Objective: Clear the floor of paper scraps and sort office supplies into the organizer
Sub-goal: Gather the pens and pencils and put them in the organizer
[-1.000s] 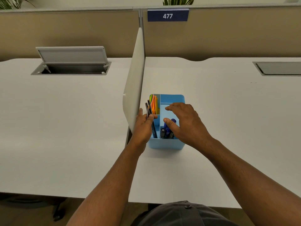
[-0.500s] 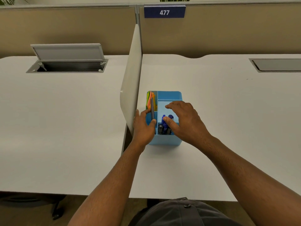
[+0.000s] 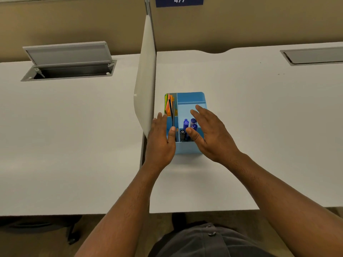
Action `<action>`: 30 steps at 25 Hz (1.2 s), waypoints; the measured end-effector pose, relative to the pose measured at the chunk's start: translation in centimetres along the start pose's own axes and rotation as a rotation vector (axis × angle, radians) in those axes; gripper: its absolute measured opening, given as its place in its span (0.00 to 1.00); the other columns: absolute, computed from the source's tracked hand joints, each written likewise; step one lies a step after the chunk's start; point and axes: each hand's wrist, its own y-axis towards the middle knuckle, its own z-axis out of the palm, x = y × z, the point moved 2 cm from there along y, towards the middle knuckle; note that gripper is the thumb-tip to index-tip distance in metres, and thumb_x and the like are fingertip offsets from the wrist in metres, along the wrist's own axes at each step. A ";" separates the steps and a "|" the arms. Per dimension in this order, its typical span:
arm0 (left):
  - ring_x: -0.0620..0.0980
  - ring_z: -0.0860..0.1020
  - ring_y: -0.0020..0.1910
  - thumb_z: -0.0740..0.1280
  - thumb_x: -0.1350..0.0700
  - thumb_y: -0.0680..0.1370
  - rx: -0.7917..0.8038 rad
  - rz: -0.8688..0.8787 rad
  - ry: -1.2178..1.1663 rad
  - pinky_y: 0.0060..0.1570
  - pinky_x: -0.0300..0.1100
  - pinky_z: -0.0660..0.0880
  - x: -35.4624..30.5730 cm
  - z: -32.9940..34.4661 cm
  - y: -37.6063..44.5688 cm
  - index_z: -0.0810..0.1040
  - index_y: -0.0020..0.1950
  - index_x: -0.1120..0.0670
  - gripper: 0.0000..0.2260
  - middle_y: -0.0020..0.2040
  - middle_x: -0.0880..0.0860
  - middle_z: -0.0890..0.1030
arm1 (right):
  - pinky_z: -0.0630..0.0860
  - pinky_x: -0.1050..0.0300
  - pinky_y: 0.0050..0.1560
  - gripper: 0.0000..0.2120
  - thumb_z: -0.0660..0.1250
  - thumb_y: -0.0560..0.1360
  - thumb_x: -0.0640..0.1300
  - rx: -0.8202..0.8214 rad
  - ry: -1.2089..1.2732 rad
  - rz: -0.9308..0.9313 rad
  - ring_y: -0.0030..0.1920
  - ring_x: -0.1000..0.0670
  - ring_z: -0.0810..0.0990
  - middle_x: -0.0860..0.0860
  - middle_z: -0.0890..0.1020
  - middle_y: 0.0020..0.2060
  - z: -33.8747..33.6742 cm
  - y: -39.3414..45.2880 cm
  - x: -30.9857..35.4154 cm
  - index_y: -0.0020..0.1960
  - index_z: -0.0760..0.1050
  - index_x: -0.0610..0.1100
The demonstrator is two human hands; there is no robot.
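A light blue organizer [image 3: 192, 98] stands on the right desk beside the white divider. Its narrow left compartment holds orange and green paper [image 3: 168, 105] and a thin dark notebook [image 3: 172, 115] standing on edge. The near right compartment holds blue markers [image 3: 186, 124] and a black pen [image 3: 182, 135]. My left hand [image 3: 161, 140] lies flat against the organizer's left side, thumb resting on its rim, fingers straight, holding nothing. My right hand [image 3: 209, 132] hovers over the right compartments with fingers spread, thumb tip close to the markers.
The white divider panel [image 3: 145, 80] sits just left of the organizer. A cable hatch with raised lid [image 3: 68, 60] is on the left desk, a closed hatch [image 3: 315, 55] on the right desk. A tan partition with a 477 sign [image 3: 179, 0] stands behind.
My left hand has let go of the dark notebook, which now stands inside the left compartment. Both hands have opened and lifted slightly off the organizer.
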 end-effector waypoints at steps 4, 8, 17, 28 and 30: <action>0.44 0.42 0.78 0.47 0.43 0.83 -0.020 0.088 0.222 0.75 0.44 0.42 -0.5 -0.2 -1.9 0.52 0.79 0.48 0.25 0.80 0.48 0.47 | 0.48 0.55 0.74 0.34 0.46 0.77 0.67 -0.030 -0.086 0.007 0.78 0.51 0.50 0.52 0.52 0.78 0.0 -2.6 -0.6 0.78 0.50 0.52; 0.43 0.36 0.76 0.45 0.41 0.82 -0.012 0.058 0.353 0.75 0.45 0.37 -1.8 0.1 -5.3 0.47 0.79 0.48 0.27 0.80 0.47 0.42 | 0.47 0.53 0.75 0.35 0.45 0.77 0.68 -0.012 -0.098 0.013 0.78 0.52 0.46 0.53 0.48 0.79 -0.8 -6.8 -1.2 0.78 0.46 0.52; 0.48 0.37 0.78 0.41 0.37 0.79 0.044 -0.018 0.500 0.76 0.51 0.38 -6.2 3.5 -19.1 0.45 0.79 0.48 0.30 0.80 0.48 0.41 | 0.43 0.52 0.75 0.37 0.41 0.76 0.70 0.028 -0.138 -0.006 0.78 0.51 0.43 0.52 0.44 0.79 -3.4 -19.8 -4.8 0.78 0.43 0.53; 0.46 0.38 0.78 0.43 0.37 0.80 0.168 0.064 0.534 0.77 0.50 0.39 -9.0 6.7 -34.6 0.47 0.79 0.49 0.30 0.80 0.48 0.43 | 0.50 0.47 0.76 0.37 0.42 0.77 0.70 -0.020 -0.143 0.124 0.78 0.47 0.49 0.48 0.51 0.78 -3.3 -37.6 -7.0 0.78 0.49 0.49; 0.47 0.40 0.78 0.43 0.37 0.80 0.183 0.091 0.519 0.77 0.50 0.40 -8.9 7.2 -38.0 0.50 0.79 0.50 0.30 0.80 0.48 0.45 | 0.52 0.47 0.76 0.36 0.43 0.77 0.70 -0.040 -0.146 0.178 0.78 0.48 0.50 0.48 0.52 0.78 -3.0 -42.2 -7.4 0.78 0.50 0.49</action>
